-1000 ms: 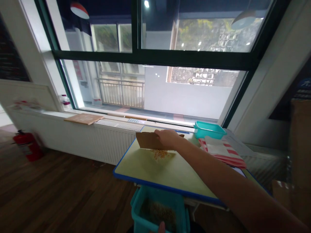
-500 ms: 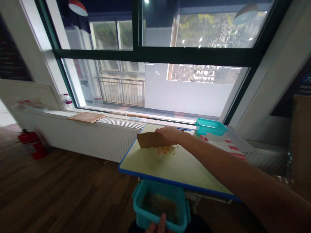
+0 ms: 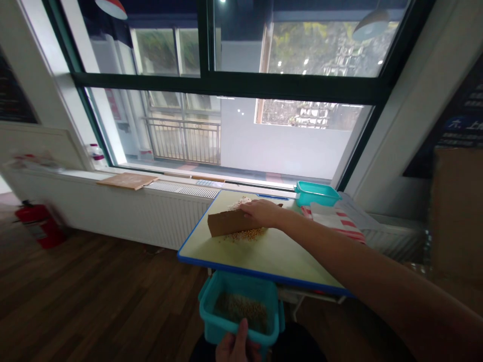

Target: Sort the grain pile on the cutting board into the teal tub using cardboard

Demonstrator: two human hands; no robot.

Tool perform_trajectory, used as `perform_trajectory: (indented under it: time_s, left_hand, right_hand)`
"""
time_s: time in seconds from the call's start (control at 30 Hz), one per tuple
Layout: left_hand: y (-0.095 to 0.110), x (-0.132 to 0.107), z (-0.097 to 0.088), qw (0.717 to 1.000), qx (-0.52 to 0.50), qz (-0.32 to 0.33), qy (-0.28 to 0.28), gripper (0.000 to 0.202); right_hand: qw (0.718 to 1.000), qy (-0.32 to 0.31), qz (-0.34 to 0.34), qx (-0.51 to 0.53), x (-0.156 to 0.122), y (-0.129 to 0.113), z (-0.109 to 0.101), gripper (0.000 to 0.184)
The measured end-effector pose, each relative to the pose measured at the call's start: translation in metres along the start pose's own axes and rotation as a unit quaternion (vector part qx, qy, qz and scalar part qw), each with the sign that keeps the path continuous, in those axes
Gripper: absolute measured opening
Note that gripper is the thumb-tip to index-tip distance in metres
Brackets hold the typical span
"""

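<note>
My right hand [image 3: 260, 212] grips the end of a brown cardboard strip [image 3: 228, 222], which stands on its long edge on the pale yellow tabletop [image 3: 264, 259]. Yellow-brown grains [image 3: 247, 235] lie in a heap along the strip's near side. Behind the strip, a whitish pile [image 3: 240, 202] with reddish bits shows in part. My left hand [image 3: 238, 344] holds the near rim of a teal plastic basin [image 3: 241, 281], thumb over the edge. Just below the table's front edge, the basin has a layer of grains [image 3: 243, 309] on its bottom.
A second teal basin [image 3: 317, 193] stands at the table's back right, beside a red-and-white striped bag [image 3: 339, 223]. A blue pen-like stick [image 3: 272, 197] lies at the back edge. The radiator [image 3: 151, 218] runs under the window. A fire extinguisher [image 3: 39, 223] stands left on the floor.
My right hand has drawn the cardboard strip toward me, pushing the grains nearer; the whitish pile behind it now shows. The left hand still holds the basin. The whole view has shifted slightly.
</note>
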State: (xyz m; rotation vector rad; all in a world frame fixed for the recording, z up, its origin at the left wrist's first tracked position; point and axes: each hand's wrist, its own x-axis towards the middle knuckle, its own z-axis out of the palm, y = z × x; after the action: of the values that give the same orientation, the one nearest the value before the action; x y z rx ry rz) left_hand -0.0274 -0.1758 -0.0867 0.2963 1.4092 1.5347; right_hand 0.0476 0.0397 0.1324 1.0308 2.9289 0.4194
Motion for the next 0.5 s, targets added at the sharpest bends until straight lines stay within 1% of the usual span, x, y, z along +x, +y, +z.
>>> perform_trajectory:
  time_s: [0.17, 0.27, 0.33, 0.4, 0.5]
  left_hand:
    - [0.007, 0.0, -0.005, 1.0, -0.013, 0.006, -0.024, 0.048]
    - [0.007, 0.003, -0.007, 0.999, -0.029, -0.009, -0.031, 0.046]
    - [0.006, 0.006, -0.008, 0.999, -0.03, -0.021, -0.027, 0.047]
    - [0.006, 0.011, -0.011, 0.999, -0.021, -0.017, -0.023, 0.047]
    - [0.012, 0.021, -0.021, 1.0, -0.024, -0.004, 0.011, 0.045]
  right_hand:
    - [0.999, 0.019, -0.028, 0.017, -0.011, -0.006, -0.003, 0.023]
    - [0.998, 0.031, -0.042, 0.033, -0.015, -0.006, -0.003, 0.024]
    - [0.997, 0.041, -0.057, 0.042, -0.017, -0.007, -0.002, 0.025]
    - [0.995, 0.048, -0.07, 0.044, -0.016, -0.01, -0.002, 0.026]
    - [0.995, 0.051, -0.077, 0.043, -0.01, -0.019, -0.002, 0.026]
